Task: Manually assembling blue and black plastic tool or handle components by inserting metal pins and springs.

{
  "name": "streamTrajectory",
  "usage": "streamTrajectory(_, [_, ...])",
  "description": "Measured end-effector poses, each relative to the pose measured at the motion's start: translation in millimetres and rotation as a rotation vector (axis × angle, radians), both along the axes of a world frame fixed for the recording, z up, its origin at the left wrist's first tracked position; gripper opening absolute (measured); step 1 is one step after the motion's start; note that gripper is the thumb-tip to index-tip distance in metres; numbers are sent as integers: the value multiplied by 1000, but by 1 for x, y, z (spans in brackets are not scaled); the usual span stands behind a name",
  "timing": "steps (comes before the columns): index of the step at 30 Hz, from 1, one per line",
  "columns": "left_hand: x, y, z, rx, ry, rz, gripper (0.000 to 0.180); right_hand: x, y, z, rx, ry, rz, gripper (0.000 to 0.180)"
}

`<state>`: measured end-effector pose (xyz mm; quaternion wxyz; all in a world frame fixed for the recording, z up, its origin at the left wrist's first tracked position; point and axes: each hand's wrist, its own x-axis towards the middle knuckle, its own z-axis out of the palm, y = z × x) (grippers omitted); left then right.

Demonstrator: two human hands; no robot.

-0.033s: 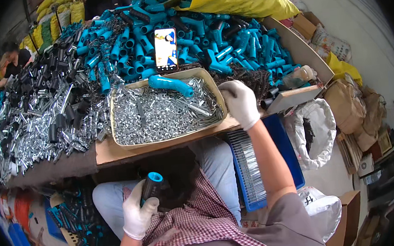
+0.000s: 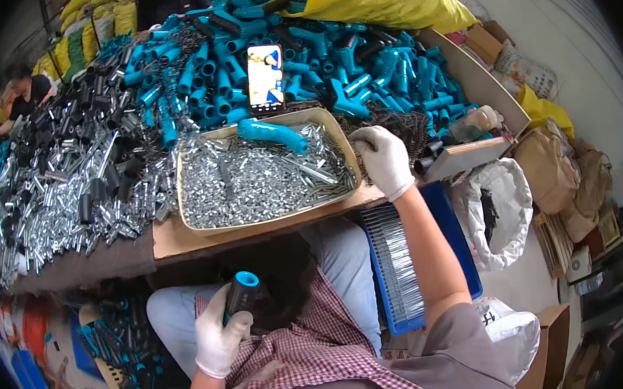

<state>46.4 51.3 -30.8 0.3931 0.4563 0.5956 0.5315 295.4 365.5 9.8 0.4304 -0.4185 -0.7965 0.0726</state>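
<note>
My gloved left hand (image 2: 216,337) is closed round a black tubular handle (image 2: 242,297) with a teal open end. It holds the handle upright over my lap. My gloved right hand (image 2: 387,161) rests at the right rim of a cream tray (image 2: 181,198), beside a heap of dark coil springs (image 2: 411,128). Its fingers are curled together, and whatever is in them is hidden. Small silvery metal pieces (image 2: 237,193) fill the tray. Across its back rim lies a curved teal plastic part (image 2: 272,133).
A phone (image 2: 266,78) stands behind the tray. Teal tubes (image 2: 389,69) are piled beyond it; black sleeves and metal pins (image 2: 67,201) cover the left. A blue crate (image 2: 452,234) and a white sack (image 2: 504,215) sit below right. Two people work at the far left.
The whole view has shifted very slightly. Both hands keep their places and their hold.
</note>
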Motion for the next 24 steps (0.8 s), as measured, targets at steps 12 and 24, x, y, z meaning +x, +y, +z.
streamTrajectory(12, [0,12,15,-161,-69,-61,58,-52,54,13,-312,-760,-270,28])
streamTrajectory(24, [-9,7,14,-156,-48,-55,61,-62,-64,44,-504,-29,397,19])
